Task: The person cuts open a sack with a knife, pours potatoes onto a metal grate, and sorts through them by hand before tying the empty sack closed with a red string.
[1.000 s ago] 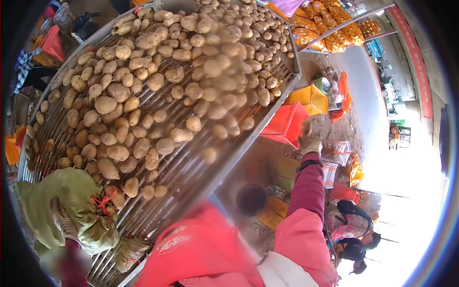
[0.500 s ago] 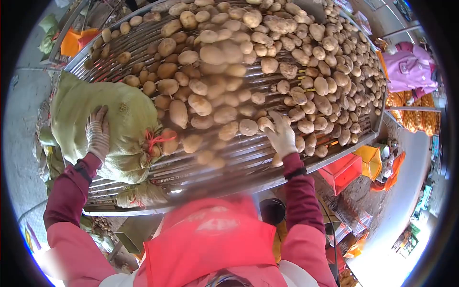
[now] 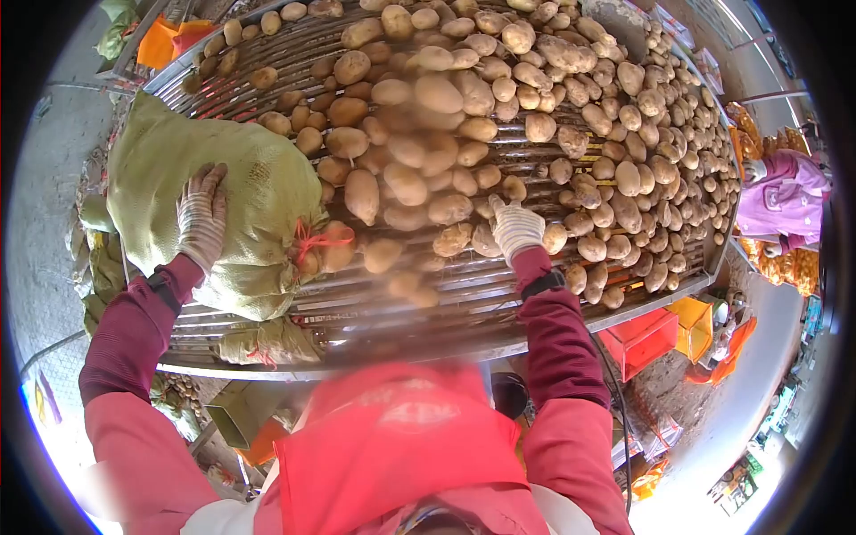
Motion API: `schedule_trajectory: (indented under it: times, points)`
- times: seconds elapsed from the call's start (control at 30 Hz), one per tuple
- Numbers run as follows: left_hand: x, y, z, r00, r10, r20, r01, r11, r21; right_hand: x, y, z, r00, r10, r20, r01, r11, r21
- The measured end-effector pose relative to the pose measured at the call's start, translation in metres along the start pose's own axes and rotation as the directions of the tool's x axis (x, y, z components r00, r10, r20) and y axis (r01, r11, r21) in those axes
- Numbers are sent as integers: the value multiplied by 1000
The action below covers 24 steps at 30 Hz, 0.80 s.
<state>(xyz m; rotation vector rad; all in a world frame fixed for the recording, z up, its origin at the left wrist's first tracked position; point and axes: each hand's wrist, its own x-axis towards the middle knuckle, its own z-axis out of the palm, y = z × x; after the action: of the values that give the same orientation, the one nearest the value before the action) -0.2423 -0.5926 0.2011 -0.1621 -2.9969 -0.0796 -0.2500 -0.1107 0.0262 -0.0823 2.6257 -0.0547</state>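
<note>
My left hand (image 3: pixel 201 218), in a striped glove, lies flat with its fingers stretched out on the side of a full, pale green woven sack (image 3: pixel 147 178). Red string (image 3: pixel 314 239) ties the neck of that sack. Among loose potatoes (image 3: pixel 406 184) on the slatted metal table is my gloved right hand (image 3: pixel 519 228). Its fingers are partly bent and partly apart, beside a potato (image 3: pixel 484 239) that it seems to touch. I see nothing clearly held in it. A blurred patch covers the middle of the view.
Potatoes lie thickest on the right (image 3: pixel 633 178). A folded sack (image 3: pixel 267 341) lies at the near left edge. Below the table's right edge stand red (image 3: pixel 640 343) and yellow (image 3: pixel 691 323) bins. A person in purple (image 3: pixel 785 196) is at the far right.
My right hand has shifted left across the potatoes, its fingers less spread; a couple of potatoes moved slightly toward me. My left hand stays on the sack. The whole view has shifted.
</note>
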Motion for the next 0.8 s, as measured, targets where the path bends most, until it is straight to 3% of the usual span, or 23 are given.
schedule_trajectory:
  times: [0.27, 0.37, 0.57, 0.63, 0.7, 0.77, 0.8]
  points:
    - [-1, 2, 0, 999, -33, 23, 33, 999, -4, 26, 0, -27, 978, -41, 203, 32, 998, 45]
    - [-1, 1, 1, 999, -35, 23, 35, 999, -7, 22, 7, -23, 983, -118, 143, 110, 992, 64]
    - [0, -3, 1, 1000, -19, 20, 19, 1000, 3, 19, 11, -22, 927, -171, 333, 121, 979, 165]
    - [-1, -5, 2, 1000, -16, 15, 16, 1000, -3, 7, 16, -9, 933, -209, 293, 137, 959, 249]
    - [0, -2, 0, 1000, -7, 3, 7, 1000, -8, -4, 26, 7, 943, -222, 246, 83, 878, 472]
    - [-2, -1, 0, 1000, -3, -3, 3, 1000, -13, -11, 39, 26, 945, -259, 200, -70, 438, 896]
    - [-2, -1, -1, 1000, 0, -4, 0, 1000, -15, -28, 35, 1, 943, -158, 292, -241, 279, 930]
